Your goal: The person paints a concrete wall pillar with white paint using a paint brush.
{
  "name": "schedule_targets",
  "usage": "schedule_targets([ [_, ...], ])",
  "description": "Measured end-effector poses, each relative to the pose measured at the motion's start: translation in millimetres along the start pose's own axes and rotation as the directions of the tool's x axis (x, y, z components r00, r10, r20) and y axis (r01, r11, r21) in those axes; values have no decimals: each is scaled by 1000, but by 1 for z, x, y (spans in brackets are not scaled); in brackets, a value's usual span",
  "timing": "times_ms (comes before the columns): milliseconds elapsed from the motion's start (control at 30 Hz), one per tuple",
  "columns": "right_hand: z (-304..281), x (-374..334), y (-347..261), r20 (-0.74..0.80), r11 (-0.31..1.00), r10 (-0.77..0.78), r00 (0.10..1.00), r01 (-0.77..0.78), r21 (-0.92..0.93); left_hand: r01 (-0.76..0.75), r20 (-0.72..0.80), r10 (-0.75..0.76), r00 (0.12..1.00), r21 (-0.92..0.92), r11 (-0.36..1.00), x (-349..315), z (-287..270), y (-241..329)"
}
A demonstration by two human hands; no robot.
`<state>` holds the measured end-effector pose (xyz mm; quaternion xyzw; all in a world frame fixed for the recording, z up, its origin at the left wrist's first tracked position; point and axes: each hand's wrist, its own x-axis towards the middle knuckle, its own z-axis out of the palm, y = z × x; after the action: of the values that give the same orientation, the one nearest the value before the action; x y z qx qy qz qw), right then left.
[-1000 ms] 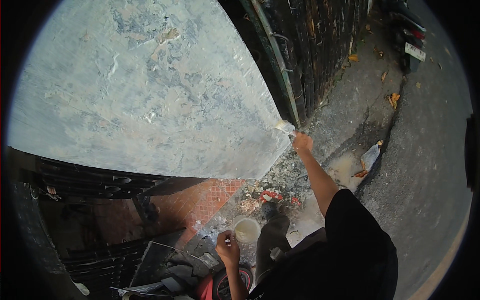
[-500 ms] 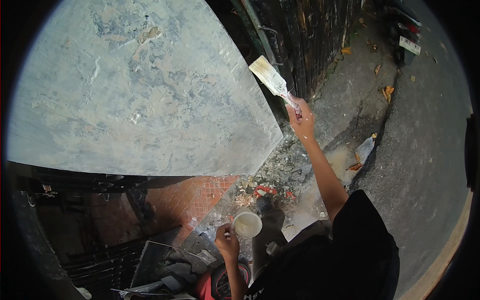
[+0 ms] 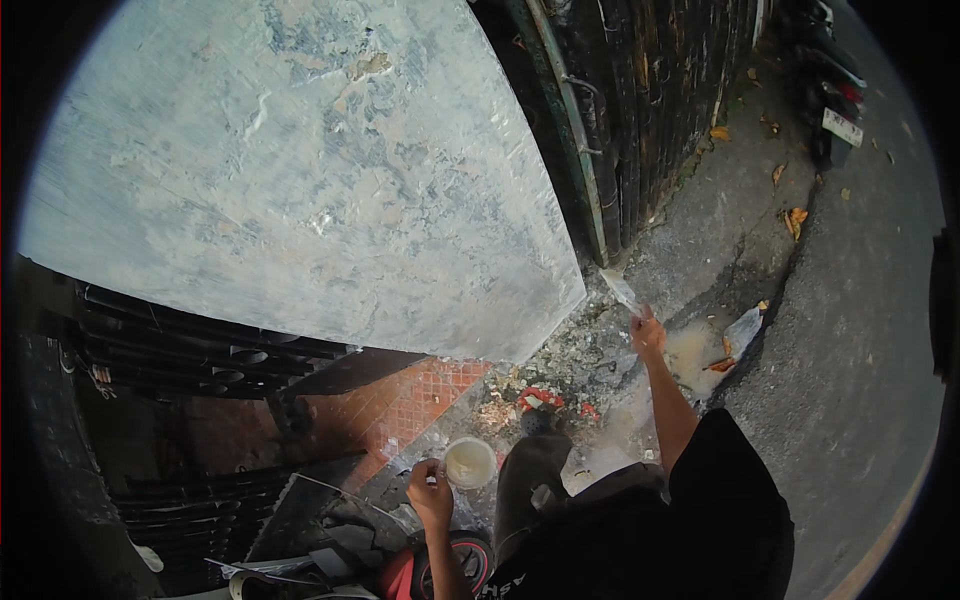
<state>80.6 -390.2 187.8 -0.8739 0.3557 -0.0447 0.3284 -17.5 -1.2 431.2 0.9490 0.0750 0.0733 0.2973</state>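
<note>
My right hand (image 3: 648, 332) is closed round the handle of a paintbrush (image 3: 622, 290), whose pale bristles point up and away from me. The brush hangs just right of the lower right corner of a wall (image 3: 340, 190), apart from it. That wall has a patchy white and grey coat with rough, peeling spots. Low in front of me, my left hand (image 3: 430, 494) grips the side of a small white tub (image 3: 470, 463) by its rim or handle. Pale, creamy paint shows inside the tub.
A dark slatted gate (image 3: 640, 120) with a metal post stands beyond the wall. A parked motorcycle (image 3: 830, 100) is at the far right, and a red-rimmed wheel (image 3: 465, 565) is near my left arm. Orange tiles (image 3: 430, 395) and rubble lie below.
My right hand has come down and nearer with the paintbrush, away from the wall's right edge. My left hand and the tub have shifted slightly left. The whole view has swung a little.
</note>
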Motion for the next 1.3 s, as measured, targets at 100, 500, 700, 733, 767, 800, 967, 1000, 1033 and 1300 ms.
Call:
schedule_targets([
  [100, -35, -22, 76, -128, 989, -2, 992, 21, 149, -62, -54, 63, 997, 25, 998, -6, -2, 6],
  [500, -281, -103, 299, 250, 735, 420, 872, -489, 470, 131, -336, -39, 941, 257, 957, -112, -25, 88],
  [700, -343, -125, 364, 333, 691, 431, 839, -544, 476, 211, -271, -119, 955, 340, 917, -178, -13, 120],
  [733, -346, -129, 377, 354, 662, 454, 817, -576, 479, 236, -244, -154, 957, 352, 906, -190, -11, 128],
  [767, -348, -133, 384, 379, 628, 474, 794, -607, 486, 238, -243, -157, 957, 356, 904, -201, -9, 130],
  [800, -353, -140, 391, 383, 628, 476, 792, -610, 483, 244, -239, -166, 957, 349, 905, -214, -4, 129],
  [967, -370, -177, 416, 474, 670, 432, 768, -624, 402, 299, -211, -234, 949, 363, 883, -261, 18, 121],
  [1000, -373, -184, 418, 481, 678, 429, 765, -624, 389, 329, -196, -273, 942, 370, 869, -269, 21, 117],
  [1033, -374, -192, 418, 498, 716, 429, 753, -620, 321, 315, -219, -245, 944, 395, 863, -277, 21, 109],
  [1300, -385, -221, 368, 490, 785, 521, 698, -618, 45, 400, -310, -359, 880, 77, 913, -352, -18, 47],
])
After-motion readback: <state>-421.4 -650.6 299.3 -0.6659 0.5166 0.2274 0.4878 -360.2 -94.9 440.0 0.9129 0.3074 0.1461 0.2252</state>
